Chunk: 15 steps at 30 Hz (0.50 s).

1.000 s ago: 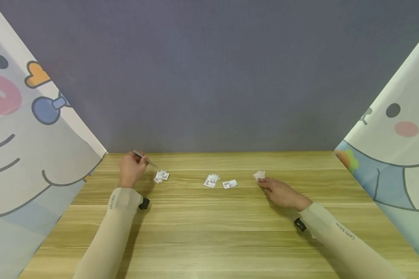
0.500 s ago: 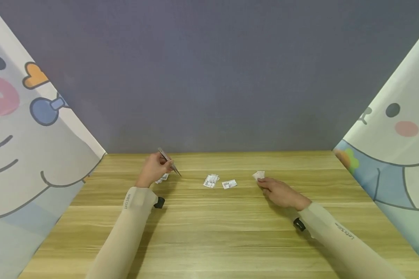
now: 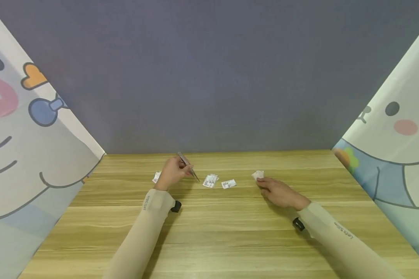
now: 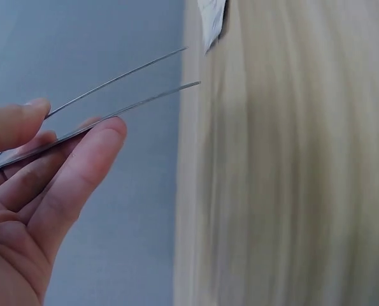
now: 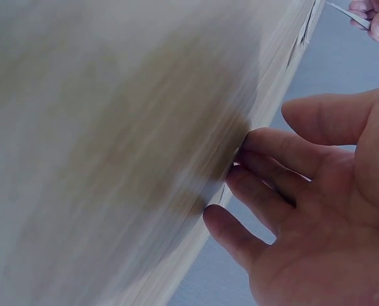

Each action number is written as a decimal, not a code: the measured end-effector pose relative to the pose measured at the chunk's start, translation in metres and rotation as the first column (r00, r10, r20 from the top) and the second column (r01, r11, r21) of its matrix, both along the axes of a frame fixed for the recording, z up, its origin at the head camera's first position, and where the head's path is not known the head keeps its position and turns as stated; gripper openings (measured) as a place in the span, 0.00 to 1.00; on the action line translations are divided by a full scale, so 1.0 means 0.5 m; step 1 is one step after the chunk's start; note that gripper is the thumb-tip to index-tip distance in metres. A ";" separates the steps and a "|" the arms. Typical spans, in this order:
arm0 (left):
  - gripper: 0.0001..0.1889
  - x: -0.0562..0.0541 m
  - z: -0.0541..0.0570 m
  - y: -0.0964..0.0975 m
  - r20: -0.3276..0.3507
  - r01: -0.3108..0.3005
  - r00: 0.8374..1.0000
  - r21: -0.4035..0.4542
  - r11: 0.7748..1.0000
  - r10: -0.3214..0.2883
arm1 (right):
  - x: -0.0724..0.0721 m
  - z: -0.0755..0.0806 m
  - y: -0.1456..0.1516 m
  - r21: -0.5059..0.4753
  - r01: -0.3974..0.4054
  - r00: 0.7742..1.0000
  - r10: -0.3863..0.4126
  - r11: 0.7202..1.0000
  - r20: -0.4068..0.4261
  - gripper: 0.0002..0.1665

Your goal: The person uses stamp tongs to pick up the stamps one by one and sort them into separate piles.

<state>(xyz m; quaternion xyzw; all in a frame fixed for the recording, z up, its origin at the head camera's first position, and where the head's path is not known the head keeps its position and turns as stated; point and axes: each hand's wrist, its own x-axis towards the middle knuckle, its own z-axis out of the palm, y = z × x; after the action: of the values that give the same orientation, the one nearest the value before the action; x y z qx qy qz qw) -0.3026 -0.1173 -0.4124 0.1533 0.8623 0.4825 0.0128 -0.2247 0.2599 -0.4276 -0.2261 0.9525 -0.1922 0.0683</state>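
Observation:
My left hand [image 3: 174, 173] holds metal tweezers [image 3: 188, 166] between thumb and fingers. In the left wrist view the two tweezer arms [image 4: 152, 98] stand apart with nothing between their tips. The tips hang just left of a small stack of printed paper slips [image 3: 210, 181]. A single printed slip [image 3: 228, 184] lies beside that stack. Behind my left hand, a further pile of slips [image 3: 156, 177] is partly hidden. My right hand [image 3: 281, 192] rests its fingertips at pale slips [image 3: 258, 174]; in the right wrist view its fingers [image 5: 265, 197] are extended, thumb apart.
Everything lies on a wood-grain table [image 3: 209, 232]. A grey wall [image 3: 209, 77] rises at its back edge. Cartoon-printed panels [image 3: 56, 143] border the left side and the right side alike.
My left hand has moved right with the tweezers, from beyond the left pile to beside the middle stack, covering part of the left pile. My right hand has stayed in place.

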 end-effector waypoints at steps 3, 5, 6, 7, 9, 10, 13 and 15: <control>0.06 0.002 -0.009 0.015 -0.013 0.007 1.000 0.009 1.000 -0.007 | 0.001 0.001 -0.001 0.001 0.002 1.000 -0.002 1.000 0.003 0.25; 0.05 0.003 -0.013 0.024 -0.011 0.006 1.000 0.021 1.000 -0.005 | 0.002 0.001 -0.001 0.001 -0.002 1.000 0.002 1.000 0.002 0.25; 0.05 0.003 -0.015 0.027 -0.007 0.002 1.000 0.024 1.000 -0.002 | 0.001 0.001 -0.001 0.000 -0.002 1.000 0.002 1.000 0.002 0.25; 0.05 0.003 -0.017 0.030 -0.002 -0.003 1.000 0.028 1.000 0.003 | 0.001 0.000 -0.001 0.000 -0.004 1.000 0.004 1.000 0.001 0.25; 0.04 0.003 -0.020 0.034 0.012 -0.016 1.000 0.038 0.999 0.016 | 0.000 0.001 0.000 -0.002 -0.011 1.000 0.011 1.000 -0.001 0.25; 0.04 0.002 -0.020 0.035 0.018 -0.021 1.000 0.045 0.999 0.020 | 0.000 0.001 0.000 0.001 -0.011 1.000 0.011 1.000 -0.002 0.25; 0.05 0.002 -0.020 0.039 0.033 -0.027 0.999 0.054 0.998 0.025 | -0.001 0.001 0.000 0.002 -0.013 1.000 0.013 1.000 -0.002 0.25; 0.05 0.001 -0.020 0.040 0.040 -0.028 0.999 0.055 0.998 0.026 | -0.001 0.001 0.001 0.004 -0.013 1.000 0.013 1.000 -0.005 0.25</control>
<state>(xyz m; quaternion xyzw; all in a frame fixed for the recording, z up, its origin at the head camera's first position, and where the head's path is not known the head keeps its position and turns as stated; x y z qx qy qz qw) -0.3020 -0.0974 -0.4226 0.1325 0.8500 0.5094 0.0188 -0.2252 0.2604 -0.4272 -0.2327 0.9516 -0.1891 0.0679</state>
